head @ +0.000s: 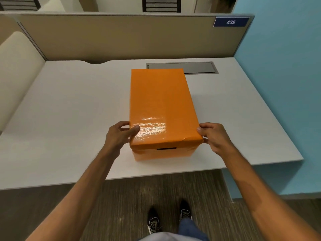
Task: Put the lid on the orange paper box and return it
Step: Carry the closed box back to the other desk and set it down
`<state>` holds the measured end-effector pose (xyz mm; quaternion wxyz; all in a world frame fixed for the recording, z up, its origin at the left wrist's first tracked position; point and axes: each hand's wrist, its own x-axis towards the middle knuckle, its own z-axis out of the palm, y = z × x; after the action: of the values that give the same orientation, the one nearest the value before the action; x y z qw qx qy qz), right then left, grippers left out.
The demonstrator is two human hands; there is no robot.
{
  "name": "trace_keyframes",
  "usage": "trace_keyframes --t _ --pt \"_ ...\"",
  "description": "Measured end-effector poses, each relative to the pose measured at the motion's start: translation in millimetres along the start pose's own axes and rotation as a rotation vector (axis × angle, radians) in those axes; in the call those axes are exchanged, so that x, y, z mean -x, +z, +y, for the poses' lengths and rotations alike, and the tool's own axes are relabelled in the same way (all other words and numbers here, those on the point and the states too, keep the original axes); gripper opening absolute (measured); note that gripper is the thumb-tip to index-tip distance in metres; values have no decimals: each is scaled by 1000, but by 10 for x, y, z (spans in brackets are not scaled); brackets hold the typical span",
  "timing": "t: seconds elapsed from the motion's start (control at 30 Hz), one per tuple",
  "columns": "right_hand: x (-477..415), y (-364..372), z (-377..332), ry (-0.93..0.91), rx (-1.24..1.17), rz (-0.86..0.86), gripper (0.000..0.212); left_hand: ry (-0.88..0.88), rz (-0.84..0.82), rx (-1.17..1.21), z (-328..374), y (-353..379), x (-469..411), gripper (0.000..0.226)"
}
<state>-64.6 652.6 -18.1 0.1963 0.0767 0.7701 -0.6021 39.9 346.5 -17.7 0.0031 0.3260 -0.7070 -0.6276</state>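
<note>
The left hand (119, 134) was curled against the near left corner of the lid (161, 108), thumb lying flat on the glossy top and the other fingers bent round the lid's left edge, so it gripped the lid there. Between the two hands stood the orange paper box (163, 153), its long side running away from the person on the pale counter (69, 110), close to the counter's near edge. The lid sat on top of the box and covered it entirely, so whatever the box contained was hidden; only a narrow strip of the box's front wall showed beneath the lid's rim, with a dark slot (166, 148) at its middle. No brand or print could be made out on the orange wrapping, which bore only a bright glare patch just beyond the left thumb and a small crease at the corner nearest the right hand (214, 136). That right hand pinched the lid's near right corner, thumb on top and fingers tucked under the rim at the side. Beyond the hands, past the far end of the box, a grey recessed panel (198, 67) was set into the counter. Farther off and to the right of the right hand, a blue plate (231, 22) on the partition read "438".
</note>
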Motion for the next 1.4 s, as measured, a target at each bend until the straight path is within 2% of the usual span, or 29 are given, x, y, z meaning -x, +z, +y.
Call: trace_keyframes --t 0.2,0.37,0.47,0.63,0.73,0.93,1.07,1.2,1.33,1.4 --pt "6 -1 103 -12 50 25 38 18 8 -8 -56 55 6 61" --pt "-23 26 110 -14 72 37 34 30 4 -24 -104 47 -46 63" --pt "-59 24 97 -15 49 13 23 -16 -47 29 -130 22 -130 71" --pt "-308 93 -35 -30 -5 -36 29 -72 -202 99 -8 -67 -422 93" --pt "-571 186 -200 -48 -6 -35 23 -54 -219 85 179 -78 -651 94" --pt "-1290 351 -603 -117 43 -28 34 -17 -118 59 621 2 -1159 73" --pt "-1784 405 -871 -119 76 -26 50 -9 -93 18 882 87 -1534 21" --pt "-2191 468 -1067 -110 74 -21 45 -45 -77 -17 1052 165 -1883 47" --pt "-2440 527 -1220 -88 28 -23 27 -68 -23 -4 1168 164 -2137 53" --pt "-2529 553 -1259 -81 43 -23 28 -81 4 -8 1188 164 -2215 57"
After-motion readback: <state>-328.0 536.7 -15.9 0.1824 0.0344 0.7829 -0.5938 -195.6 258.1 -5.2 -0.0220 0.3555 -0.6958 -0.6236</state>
